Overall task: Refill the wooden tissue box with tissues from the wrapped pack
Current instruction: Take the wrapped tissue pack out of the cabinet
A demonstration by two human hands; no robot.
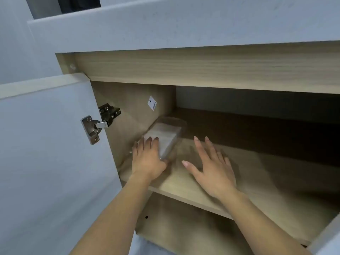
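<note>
A wrapped pack of tissues (166, 134), pale inside clear plastic, lies on the wooden shelf (184, 183) against the cabinet's left wall. My left hand (148, 158) rests on the pack's near end, fingers on top and thumb at its right side. Just to the right of the pack, my right hand (211, 166) hovers over the shelf, flat, with its fingers spread and nothing in it. The wooden tissue box is not in view.
The white cabinet door (51, 144) stands open at the left on a metal hinge (95, 126). A white countertop (184, 24) overhangs the cabinet. Below the shelf is a lower compartment (184, 227). The back right of the cabinet is dark.
</note>
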